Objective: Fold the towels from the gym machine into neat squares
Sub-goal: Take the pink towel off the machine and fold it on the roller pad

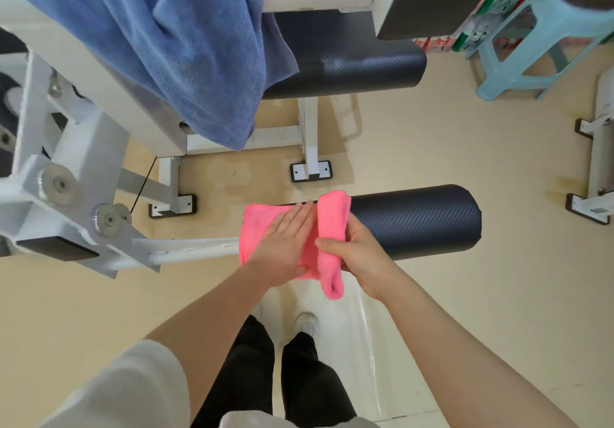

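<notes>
A pink towel [262,221] lies partly folded over the left end of a black foam roller pad [415,221] of the white gym machine [76,168]. My left hand [285,244] presses flat on the towel with straight fingers. My right hand [358,254] grips the towel's right part, which is bunched and lifted into a fold hanging down toward me. A large blue towel [186,48] hangs draped over the machine's upper frame at the top left.
A second black roller pad [349,68] sits farther back under the white frame. A light blue plastic stool [521,48] stands at the top right. Another white machine base [594,175] is at the right edge. My legs and a shoe [307,324] stand on the beige floor.
</notes>
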{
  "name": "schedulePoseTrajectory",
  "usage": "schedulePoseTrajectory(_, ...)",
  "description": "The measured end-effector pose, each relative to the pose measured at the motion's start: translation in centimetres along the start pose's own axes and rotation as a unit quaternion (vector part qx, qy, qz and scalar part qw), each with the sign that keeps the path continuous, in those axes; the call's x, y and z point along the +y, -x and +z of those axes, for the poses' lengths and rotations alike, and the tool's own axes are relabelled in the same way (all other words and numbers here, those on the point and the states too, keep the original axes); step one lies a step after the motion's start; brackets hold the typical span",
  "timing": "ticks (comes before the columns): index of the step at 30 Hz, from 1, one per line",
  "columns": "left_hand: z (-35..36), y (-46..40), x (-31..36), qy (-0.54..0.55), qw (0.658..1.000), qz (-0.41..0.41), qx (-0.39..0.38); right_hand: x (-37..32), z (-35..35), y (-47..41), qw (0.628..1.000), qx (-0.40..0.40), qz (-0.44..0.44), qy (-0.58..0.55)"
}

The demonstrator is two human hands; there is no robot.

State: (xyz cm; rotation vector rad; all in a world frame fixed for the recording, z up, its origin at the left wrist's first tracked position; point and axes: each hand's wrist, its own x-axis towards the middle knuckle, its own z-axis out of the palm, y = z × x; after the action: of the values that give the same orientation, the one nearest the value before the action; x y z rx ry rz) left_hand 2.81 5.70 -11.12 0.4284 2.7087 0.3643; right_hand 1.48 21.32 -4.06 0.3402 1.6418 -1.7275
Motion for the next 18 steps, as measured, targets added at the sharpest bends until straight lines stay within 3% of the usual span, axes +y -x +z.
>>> schedulePoseTrajectory(3, -0.8, 2.5, -3.3, -0.012, 0.992, -0.058, 0.107, 0.0, 3.3, -0.6, 0.996, 0.006, -0.002, 0.088)
schedulePoseTrajectory(8, -1.0, 5.5, -7.1, 0.122, 0.989, -0.085, 0.007, 0.9, 8.0, -2.6, 0.988, 0.041, -0.009, 0.148)
schedulePoseTrajectory(10, -1.3, 5.6, -7.7, 0.202, 0.976, -0.087, 0.006, 1.3, 9.4, -3.3, 0.986, 0.051, -0.006, 0.161)
schedulePoseTrajectory(14, -1.9, 5.3, -8.3, 0.374, 0.912, -0.165, 0.044, 1.7, 11.3, -4.1, 0.978, 0.026, 0.026, 0.205)
schedulePoseTrajectory(18, -2.5, 5.1, -8.2, 0.538, 0.802, -0.258, 0.033, 2.6, 12.3, -4.9, 0.967, 0.043, 0.073, 0.241)
